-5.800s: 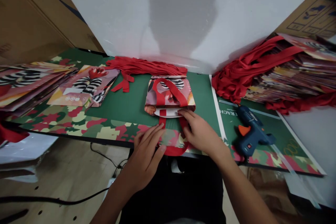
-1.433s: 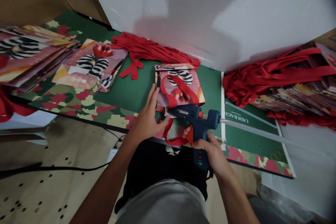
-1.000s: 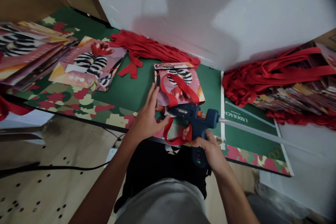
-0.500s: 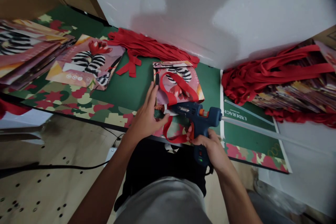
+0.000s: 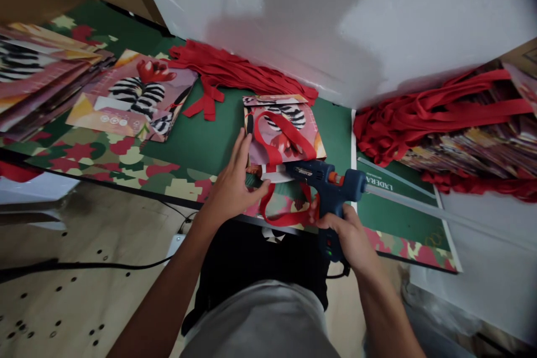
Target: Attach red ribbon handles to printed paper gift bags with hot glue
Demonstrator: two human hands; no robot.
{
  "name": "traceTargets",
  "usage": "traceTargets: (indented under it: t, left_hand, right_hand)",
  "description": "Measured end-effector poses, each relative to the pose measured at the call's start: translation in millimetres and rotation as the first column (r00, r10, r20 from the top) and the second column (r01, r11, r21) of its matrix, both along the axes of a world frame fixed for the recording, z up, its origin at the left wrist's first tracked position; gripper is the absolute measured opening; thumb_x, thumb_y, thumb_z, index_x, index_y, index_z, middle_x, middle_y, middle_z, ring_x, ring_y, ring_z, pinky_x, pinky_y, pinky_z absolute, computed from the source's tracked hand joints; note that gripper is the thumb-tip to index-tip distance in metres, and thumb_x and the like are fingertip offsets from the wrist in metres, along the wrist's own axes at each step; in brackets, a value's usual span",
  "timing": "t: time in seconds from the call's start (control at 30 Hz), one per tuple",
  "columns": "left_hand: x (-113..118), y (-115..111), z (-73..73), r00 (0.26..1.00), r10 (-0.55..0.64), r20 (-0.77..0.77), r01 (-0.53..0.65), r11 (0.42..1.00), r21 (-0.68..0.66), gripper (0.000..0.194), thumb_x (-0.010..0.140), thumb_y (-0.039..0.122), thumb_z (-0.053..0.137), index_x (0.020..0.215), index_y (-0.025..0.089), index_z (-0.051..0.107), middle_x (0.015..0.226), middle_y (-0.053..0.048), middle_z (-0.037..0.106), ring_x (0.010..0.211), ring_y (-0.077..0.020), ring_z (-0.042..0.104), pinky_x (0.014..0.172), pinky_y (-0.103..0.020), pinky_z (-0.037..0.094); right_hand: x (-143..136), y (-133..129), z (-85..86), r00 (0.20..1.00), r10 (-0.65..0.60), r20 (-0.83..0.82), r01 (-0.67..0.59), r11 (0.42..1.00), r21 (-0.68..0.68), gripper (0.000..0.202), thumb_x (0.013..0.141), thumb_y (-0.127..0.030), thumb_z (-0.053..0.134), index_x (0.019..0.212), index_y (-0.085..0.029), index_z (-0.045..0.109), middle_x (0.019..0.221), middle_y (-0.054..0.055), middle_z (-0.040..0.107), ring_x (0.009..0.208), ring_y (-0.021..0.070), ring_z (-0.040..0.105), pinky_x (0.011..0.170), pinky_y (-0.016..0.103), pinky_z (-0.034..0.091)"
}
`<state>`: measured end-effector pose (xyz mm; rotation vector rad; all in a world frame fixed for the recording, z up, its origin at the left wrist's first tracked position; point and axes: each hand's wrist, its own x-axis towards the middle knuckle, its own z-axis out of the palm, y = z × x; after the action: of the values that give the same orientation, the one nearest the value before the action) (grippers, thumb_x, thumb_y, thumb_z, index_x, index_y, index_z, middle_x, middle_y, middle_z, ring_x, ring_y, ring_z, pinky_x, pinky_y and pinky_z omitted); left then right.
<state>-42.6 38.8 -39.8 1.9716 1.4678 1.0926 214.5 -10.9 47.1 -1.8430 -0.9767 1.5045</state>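
In the head view, my right hand (image 5: pixel 342 229) is wrapped round the grip of a dark blue glue gun (image 5: pixel 327 176). A long pale glue stick (image 5: pixel 419 208) runs out of its back end to the right. The nozzle points left over the near edge of a pink printed paper bag (image 5: pixel 308 128) with zebra stripes. Red ribbon (image 5: pixel 293 137) loops over the bag, and another loop hangs toward the table's front edge. My left hand (image 5: pixel 235 187) rests at the bag's left edge, fingers stretched and thumb apart, holding nothing.
More red ribbons (image 5: pixel 247 74) lie in a bundle behind the bag. A flat printed bag (image 5: pixel 136 92) and a stack of bags (image 5: pixel 37 78) are on the left of the green table (image 5: pixel 210 142). At right, red ribbons (image 5: pixel 390 123) cover stacked bags. A white panel (image 5: pixel 302 22) stands behind.
My right hand and the glue gun have shifted right, so more of the bag's near edge and ribbon shows. My left hand has stayed nearly in place. The camera view has shifted slightly.
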Motion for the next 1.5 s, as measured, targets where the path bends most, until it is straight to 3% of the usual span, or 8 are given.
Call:
traceTargets:
  t: [0.4, 0.7, 0.83, 0.97, 1.17, 1.33, 1.43, 1.5]
  left_hand:
    - [1, -1, -0.6, 1.000, 0.017, 0.002, -0.017, 1.000, -0.026, 0.106, 0.093, 0.035, 0.076, 0.175, 0.030, 0.008, 0.185, -0.012, 0.012, 0.169, -0.0394, 0.022, 0.132, -0.056, 0.038]
    - [0, -1, 2.1, 1.000, 0.001, 0.013, -0.001, 0.999, -0.053, 0.108, 0.093, 0.036, 0.075, 0.176, 0.030, 0.006, 0.185, -0.013, 0.008, 0.168, -0.0406, 0.023, 0.124, -0.051, 0.050]
    - [1, -2, 2.9, 1.000, 0.010, 0.008, -0.009, 0.998, -0.067, 0.110, 0.092, 0.034, 0.076, 0.176, 0.030, 0.005, 0.185, -0.014, 0.007, 0.167, -0.0403, 0.028, 0.120, -0.049, 0.053]
    - [2, -2, 3.4, 1.000, 0.015, -0.009, -0.016, 0.998, -0.065, 0.110, 0.092, 0.033, 0.076, 0.176, 0.030, 0.004, 0.185, -0.015, 0.007, 0.162, -0.0393, 0.040, 0.115, -0.045, 0.057]
    - [3, -2, 4.3, 0.999, 0.024, -0.033, -0.025, 0.998, -0.056, 0.111, 0.092, 0.032, 0.077, 0.176, 0.029, 0.005, 0.185, -0.015, 0.007, 0.156, -0.0393, 0.048, 0.108, -0.041, 0.060]
    - [4, -3, 4.6, 1.000, 0.013, -0.009, -0.014, 0.998, -0.069, 0.110, 0.092, 0.032, 0.076, 0.176, 0.031, 0.004, 0.185, -0.017, 0.007, 0.121, -0.0302, 0.075, 0.102, -0.041, 0.062]
    - [4, -3, 4.7, 1.000, 0.011, 0.001, -0.010, 0.998, -0.068, 0.109, 0.093, 0.030, 0.076, 0.176, 0.032, 0.005, 0.185, -0.017, 0.007, 0.106, -0.0249, 0.079, 0.100, -0.040, 0.063]
    - [3, -3, 4.8, 1.000, 0.009, -0.001, -0.009, 0.998, -0.064, 0.108, 0.093, 0.030, 0.075, 0.175, 0.033, 0.005, 0.185, -0.017, 0.007, 0.109, -0.0259, 0.078, 0.101, -0.040, 0.062]
  right_hand:
    - [8, -5, 8.5, 0.969, 0.005, 0.247, -0.026, 0.997, 0.079, 0.016, 0.066, -0.036, 0.072, 0.071, -0.025, 0.062, 0.061, -0.004, 0.052, 0.059, 0.0179, 0.046, 0.056, 0.031, 0.037]
    - [2, -9, 13.5, 0.905, 0.090, 0.415, -0.101, 0.995, 0.003, 0.022, 0.070, -0.044, 0.067, 0.074, -0.023, 0.063, 0.057, -0.005, 0.044, 0.054, 0.0154, 0.038, 0.052, 0.031, 0.029]
    - [-5, -11, 16.6, 0.806, 0.139, 0.576, -0.177, 0.984, 0.010, 0.024, 0.075, -0.048, 0.062, 0.074, -0.024, 0.057, 0.058, -0.005, 0.042, 0.056, 0.0163, 0.039, 0.055, 0.031, 0.031]
    - [-17, -12, 20.4, 0.668, 0.155, 0.728, -0.257, 0.966, 0.030, 0.026, 0.079, -0.050, 0.060, 0.074, -0.025, 0.053, 0.063, -0.001, 0.050, 0.059, 0.0192, 0.045, 0.058, 0.032, 0.032]
    - [-26, -11, 20.7, 0.584, 0.175, 0.793, -0.411, 0.906, 0.103, 0.017, 0.084, -0.041, 0.057, 0.078, -0.025, 0.057, 0.069, 0.003, 0.057, 0.062, 0.0216, 0.049, 0.059, 0.033, 0.033]
    - [-20, -16, 16.8, 0.596, 0.136, 0.791, -0.294, 0.954, 0.057, 0.031, 0.085, -0.051, 0.064, 0.089, -0.021, 0.069, 0.066, 0.002, 0.057, 0.061, 0.0222, 0.050, 0.058, 0.032, 0.033]
    - [-15, -22, 14.0, 0.673, 0.099, 0.733, -0.211, 0.976, 0.062, 0.040, 0.082, -0.054, 0.067, 0.099, -0.019, 0.074, 0.066, 0.001, 0.057, 0.063, 0.0229, 0.052, 0.059, 0.031, 0.035]
    - [-12, -25, 11.4, 0.738, 0.073, 0.671, -0.144, 0.988, 0.052, 0.035, 0.078, -0.050, 0.068, 0.094, -0.019, 0.074, 0.061, -0.002, 0.053, 0.059, 0.0205, 0.049, 0.055, 0.031, 0.034]
